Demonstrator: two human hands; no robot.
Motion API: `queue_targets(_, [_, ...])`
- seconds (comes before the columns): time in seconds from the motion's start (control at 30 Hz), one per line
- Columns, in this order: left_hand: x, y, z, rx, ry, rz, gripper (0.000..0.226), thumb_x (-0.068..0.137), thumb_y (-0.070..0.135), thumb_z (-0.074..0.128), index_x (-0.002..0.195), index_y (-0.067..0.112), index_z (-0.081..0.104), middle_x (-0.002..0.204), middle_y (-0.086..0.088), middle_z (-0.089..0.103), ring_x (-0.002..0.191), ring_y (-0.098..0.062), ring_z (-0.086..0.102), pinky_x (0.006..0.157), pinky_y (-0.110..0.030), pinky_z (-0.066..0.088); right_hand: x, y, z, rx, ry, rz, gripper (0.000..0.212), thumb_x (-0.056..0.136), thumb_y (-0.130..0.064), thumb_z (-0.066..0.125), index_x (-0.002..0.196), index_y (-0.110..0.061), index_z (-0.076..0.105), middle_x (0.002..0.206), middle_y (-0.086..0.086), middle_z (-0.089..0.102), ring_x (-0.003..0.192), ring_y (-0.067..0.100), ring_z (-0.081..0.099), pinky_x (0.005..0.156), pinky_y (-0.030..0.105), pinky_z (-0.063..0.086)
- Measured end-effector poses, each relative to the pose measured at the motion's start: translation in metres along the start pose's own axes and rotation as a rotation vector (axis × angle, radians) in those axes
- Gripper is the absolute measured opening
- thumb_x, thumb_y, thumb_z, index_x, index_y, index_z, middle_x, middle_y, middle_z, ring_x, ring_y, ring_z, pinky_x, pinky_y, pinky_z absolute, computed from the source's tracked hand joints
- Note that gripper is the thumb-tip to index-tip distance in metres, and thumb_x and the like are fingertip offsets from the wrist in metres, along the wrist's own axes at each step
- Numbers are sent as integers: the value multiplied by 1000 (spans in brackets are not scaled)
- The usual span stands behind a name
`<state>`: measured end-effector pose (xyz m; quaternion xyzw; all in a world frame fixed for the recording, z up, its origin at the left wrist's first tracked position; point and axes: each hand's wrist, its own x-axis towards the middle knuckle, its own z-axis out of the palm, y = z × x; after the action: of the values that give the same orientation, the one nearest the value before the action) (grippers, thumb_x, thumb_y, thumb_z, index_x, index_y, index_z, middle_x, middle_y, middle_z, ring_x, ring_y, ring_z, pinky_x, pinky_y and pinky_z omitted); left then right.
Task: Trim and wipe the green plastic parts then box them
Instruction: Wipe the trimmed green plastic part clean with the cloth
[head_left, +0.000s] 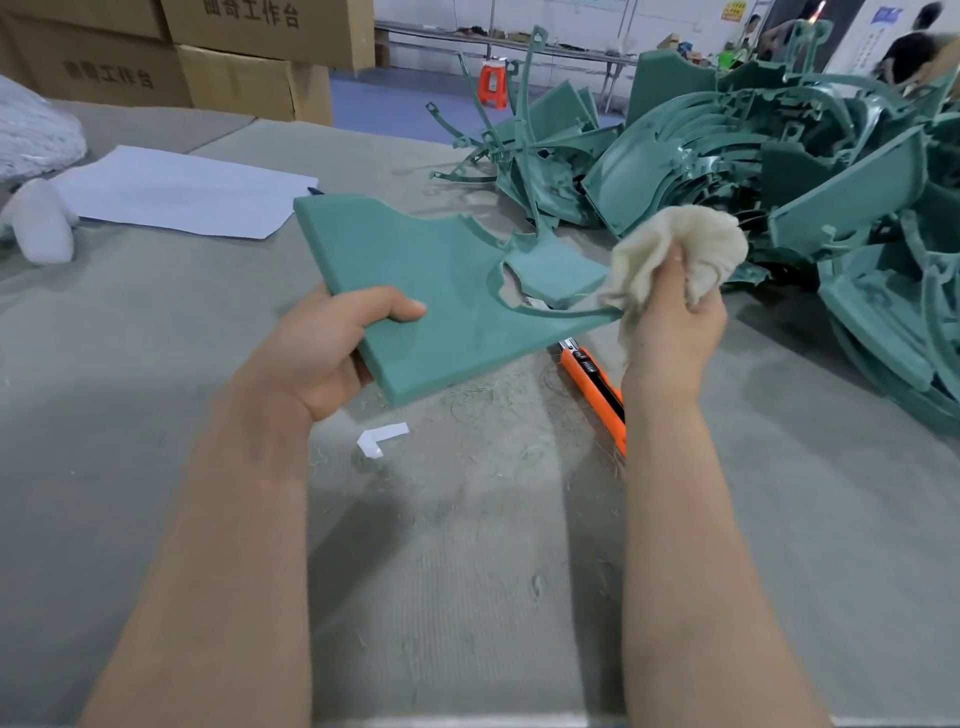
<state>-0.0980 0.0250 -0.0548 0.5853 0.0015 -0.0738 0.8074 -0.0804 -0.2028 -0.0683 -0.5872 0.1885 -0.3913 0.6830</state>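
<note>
My left hand (332, 348) grips the green plastic panel (441, 296) above the table (156, 415) while my right hand (670, 322) bunches a cream rag (675, 249) against its tip. Orange utility knife (597, 389) down, wiping starts; the untrimmed pile (779, 171) awaits, nothing visibly boxed.

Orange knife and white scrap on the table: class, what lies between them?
In the head view, only thin curly shavings lie on the grey table between the orange knife and the white scrap.
</note>
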Motion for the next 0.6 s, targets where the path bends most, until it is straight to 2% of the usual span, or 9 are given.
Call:
queue_targets(0.1, [-1,-1,2,11,-44,-25,29,83,-5,56,105,12,65,92,0,75,79,-15,72,67,-28,60,3,4,-2,8,103,26,37,97,-33,54,62,-22,57,58,-11,55,52,0,50,55,20,41])
queue_targets(0.2, [1,-1,0,10,7,-46,28,83,-3,56,106,11,65,93,-2,75,80,-17,72,68,-29,60,0,4,0,-4,47,91,36,95,-38,57,63,-21,58,58,-10,56,53,1,51,52,19,41])
queue_targets(0.3, [4,-1,-3,-4,76,-81,26,83,-2,57,104,11,65,90,-2,75,77,-17,72,65,-31,60,-2,5,3,10,-16,58,15,94,-28,62,103,-17,58,92,-8,65,80,2,61,69,18,47])
queue_targets(0.37, [3,-2,-4,4,81,-116,23,82,-1,57,100,11,65,86,-2,75,73,-17,72,61,-32,60,-3,1,2,42,-15,-58,49,92,-15,63,135,-15,39,120,-7,55,94,-5,57,77,10,45])
queue_targets(0.43, [4,-2,-7,-4,92,-145,22,81,0,57,98,11,65,86,-3,75,72,-19,72,59,-33,60,-6,1,0,-64,-40,-260,73,89,-8,63,149,-14,22,134,-8,40,106,-14,51,87,2,39])
queue_targets(0.47, [5,-1,-9,-12,100,-153,22,81,0,57,98,12,65,86,-3,74,72,-19,72,57,-32,59,-5,2,-1,-128,-57,-330,70,89,-9,64,148,-16,26,134,-10,41,110,-13,49,91,3,38])
queue_targets(0.5, [5,-1,-11,-18,107,-156,21,81,0,57,98,12,64,85,-3,74,69,-19,72,54,-30,58,-5,2,0,-180,-65,-356,56,90,-14,63,140,-20,39,127,-12,50,107,-12,51,90,5,39])
queue_targets(0.57, [5,0,-14,-15,103,-157,20,82,2,55,96,13,64,80,-2,72,65,-19,70,50,-27,56,-8,1,1,-266,-22,-359,7,95,-26,58,98,-20,55,85,-15,58,72,-15,51,65,3,37])
queue_targets(0.6, [5,0,-14,-10,88,-154,20,82,2,54,95,13,64,80,-3,72,65,-19,70,52,-27,56,-5,2,1,-279,35,-341,23,98,-32,51,80,-19,51,68,-15,51,57,-11,46,55,6,34])
